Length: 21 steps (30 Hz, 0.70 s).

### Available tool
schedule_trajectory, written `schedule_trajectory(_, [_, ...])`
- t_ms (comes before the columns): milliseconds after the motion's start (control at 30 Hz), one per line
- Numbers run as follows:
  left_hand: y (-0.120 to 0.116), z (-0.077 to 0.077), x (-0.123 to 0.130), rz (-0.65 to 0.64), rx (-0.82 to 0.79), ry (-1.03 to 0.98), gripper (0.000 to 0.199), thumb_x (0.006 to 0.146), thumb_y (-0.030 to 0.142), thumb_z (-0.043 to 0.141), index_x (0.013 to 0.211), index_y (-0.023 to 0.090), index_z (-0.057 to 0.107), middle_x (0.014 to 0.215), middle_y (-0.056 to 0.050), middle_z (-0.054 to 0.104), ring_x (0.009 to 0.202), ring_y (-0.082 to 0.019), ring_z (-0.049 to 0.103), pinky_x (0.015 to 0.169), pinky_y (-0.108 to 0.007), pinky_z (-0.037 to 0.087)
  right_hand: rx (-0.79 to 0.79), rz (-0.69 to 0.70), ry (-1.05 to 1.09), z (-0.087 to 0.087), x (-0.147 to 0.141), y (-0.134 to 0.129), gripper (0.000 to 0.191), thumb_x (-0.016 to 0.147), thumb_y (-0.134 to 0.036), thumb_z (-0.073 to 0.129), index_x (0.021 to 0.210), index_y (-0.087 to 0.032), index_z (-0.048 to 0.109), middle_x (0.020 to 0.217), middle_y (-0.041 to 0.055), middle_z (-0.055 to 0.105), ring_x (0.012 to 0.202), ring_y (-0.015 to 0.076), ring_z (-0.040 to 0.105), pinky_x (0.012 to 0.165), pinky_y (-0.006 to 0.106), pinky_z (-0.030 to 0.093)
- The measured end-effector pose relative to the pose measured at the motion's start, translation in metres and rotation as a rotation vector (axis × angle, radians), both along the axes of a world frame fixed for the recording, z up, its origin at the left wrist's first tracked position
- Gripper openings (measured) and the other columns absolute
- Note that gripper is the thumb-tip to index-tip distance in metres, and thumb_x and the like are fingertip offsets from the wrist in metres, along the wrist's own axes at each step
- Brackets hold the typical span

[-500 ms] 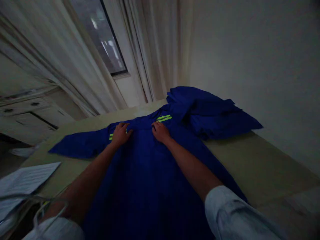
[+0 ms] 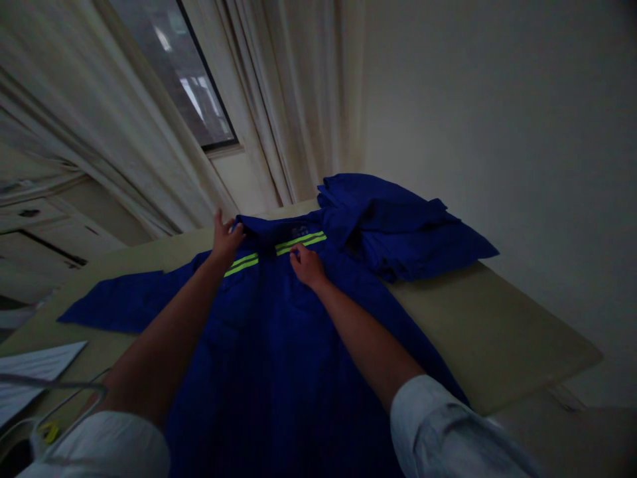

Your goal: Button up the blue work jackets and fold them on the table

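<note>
A dark blue work jacket [image 2: 279, 345] with lime-yellow stripes across its chest lies spread out, front up, its collar toward the far edge. One sleeve [image 2: 114, 302] stretches out to the left. At the left end of the collar [image 2: 271, 227], my left hand [image 2: 227, 238] pinches the cloth edge, with some fingers raised. My right hand [image 2: 306, 267] is closed at the chest, just below the right-hand stripe [image 2: 311, 239], its fingertips pinched at the cloth. What lies between those fingertips is too dark to see well.
A heap of the same blue cloth [image 2: 403, 229] lies on the table [image 2: 502, 332] at the back right. Printed paper [image 2: 44, 372] and a pale wire or tube [image 2: 54, 384] are at the lower left. Curtains [image 2: 308, 99] and a wall stand behind.
My left hand has moved up and left, from the chest to the collar, which now stands up more and shows its inside. The stripes are uncovered. My right hand has shifted slightly down the chest.
</note>
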State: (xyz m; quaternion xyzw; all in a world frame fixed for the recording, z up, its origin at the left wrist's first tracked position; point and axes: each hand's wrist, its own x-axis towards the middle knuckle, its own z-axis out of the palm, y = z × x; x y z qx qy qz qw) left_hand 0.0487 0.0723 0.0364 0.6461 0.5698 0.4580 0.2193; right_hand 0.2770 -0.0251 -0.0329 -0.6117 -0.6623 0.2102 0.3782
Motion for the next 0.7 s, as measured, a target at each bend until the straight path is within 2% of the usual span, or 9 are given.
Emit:
schedule_trajectory(67, [-0.017, -0.014, 0.001, 0.033, -0.010, 0.205, 0.046, 0.094, 0.027, 0.061, 0.139, 0.018, 0.059, 0.111, -0.010, 0.075, 0.091, -0.019, 0.074, 0.091, -0.036, 0.059, -0.009, 0.007, -0.002, -0.001, 0.000, 0.001, 0.021, 0.103, -0.030, 0.053, 0.118, -0.025, 0.067, 0.090, 0.0015, 0.075, 0.085, 0.0208, 0.069, 0.075, 0.027, 0.045])
schedule_trajectory(167, [-0.045, -0.039, 0.001, 0.044, -0.164, 0.613, 0.030, 0.091, 0.036, 0.066, 0.114, 0.017, 0.073, 0.113, -0.017, 0.075, 0.111, -0.035, 0.071, 0.103, -0.050, 0.053, -0.015, 0.020, -0.038, -0.003, -0.002, 0.002, 0.022, 0.103, -0.032, 0.053, 0.117, -0.026, 0.068, 0.095, 0.0030, 0.076, 0.089, 0.0220, 0.070, 0.077, 0.028, 0.046])
schedule_trajectory(233, [-0.055, -0.051, 0.005, 0.052, -0.209, 0.664, 0.029, 0.087, 0.039, 0.069, 0.105, 0.017, 0.076, 0.120, -0.020, 0.073, 0.124, -0.042, 0.064, 0.107, -0.056, 0.048, -0.021, 0.029, -0.077, -0.003, -0.002, 0.001, 0.022, 0.103, -0.034, 0.053, 0.116, -0.026, 0.069, 0.099, 0.0044, 0.077, 0.091, 0.0231, 0.071, 0.078, 0.029, 0.047])
schedule_trajectory(300, [-0.057, -0.055, 0.013, 0.035, -0.226, 0.463, 0.030, 0.082, 0.038, 0.074, 0.104, 0.018, 0.076, 0.126, -0.020, 0.071, 0.130, -0.044, 0.059, 0.108, -0.058, 0.048, -0.027, 0.035, -0.102, -0.002, -0.003, 0.000, 0.023, 0.103, -0.035, 0.053, 0.115, -0.026, 0.070, 0.102, 0.0053, 0.077, 0.092, 0.0239, 0.071, 0.079, 0.030, 0.048])
schedule_trajectory(367, [-0.055, -0.055, 0.024, -0.014, -0.273, 0.187, 0.033, 0.083, 0.039, 0.074, 0.111, 0.020, 0.074, 0.121, -0.016, 0.074, 0.123, -0.039, 0.065, 0.102, -0.052, 0.053, -0.029, 0.034, -0.093, -0.002, -0.002, 0.001, 0.023, 0.104, -0.035, 0.052, 0.116, -0.025, 0.070, 0.103, 0.0056, 0.078, 0.094, 0.0240, 0.072, 0.081, 0.030, 0.049])
schedule_trajectory(467, [-0.057, -0.053, 0.041, -0.130, -0.385, -0.242, 0.044, 0.091, 0.037, 0.064, 0.133, 0.022, 0.063, 0.115, -0.013, 0.076, 0.109, -0.028, 0.073, 0.091, -0.042, 0.059, -0.023, 0.043, -0.032, -0.001, -0.001, 0.002, 0.028, 0.106, -0.041, 0.050, 0.120, -0.025, 0.068, 0.100, 0.0049, 0.077, 0.094, 0.0229, 0.072, 0.082, 0.030, 0.050])
schedule_trajectory(533, [-0.064, -0.055, 0.051, -0.195, -0.426, -0.487, 0.050, 0.089, 0.026, 0.065, 0.139, 0.023, 0.057, 0.121, -0.014, 0.075, 0.113, -0.025, 0.073, 0.093, -0.040, 0.058, -0.026, 0.075, -0.001, -0.001, -0.001, 0.001, 0.036, 0.106, -0.050, 0.051, 0.128, -0.025, 0.064, 0.100, 0.0042, 0.076, 0.094, 0.0228, 0.072, 0.083, 0.031, 0.052])
schedule_trajectory(600, [-0.072, -0.058, 0.057, -0.223, -0.403, -0.611, 0.057, 0.082, 0.014, 0.068, 0.137, 0.024, 0.057, 0.132, -0.014, 0.071, 0.124, -0.026, 0.068, 0.099, -0.040, 0.057, -0.017, 0.139, -0.031, -0.001, -0.001, -0.002, 0.050, 0.100, -0.056, 0.060, 0.140, -0.026, 0.056, 0.111, 0.0051, 0.075, 0.101, 0.0244, 0.071, 0.087, 0.034, 0.053])
schedule_trajectory(700, [-0.080, -0.064, 0.057, -0.223, -0.307, -0.600, 0.068, 0.073, 0.006, 0.066, 0.137, 0.027, 0.056, 0.148, -0.013, 0.060, 0.136, -0.027, 0.059, 0.105, -0.043, 0.055, 0.038, 0.259, -0.153, 0.000, -0.001, -0.008, 0.067, 0.090, -0.043, 0.071, 0.151, -0.032, 0.047, 0.141, 0.0058, 0.064, 0.119, 0.0273, 0.065, 0.095, 0.038, 0.054])
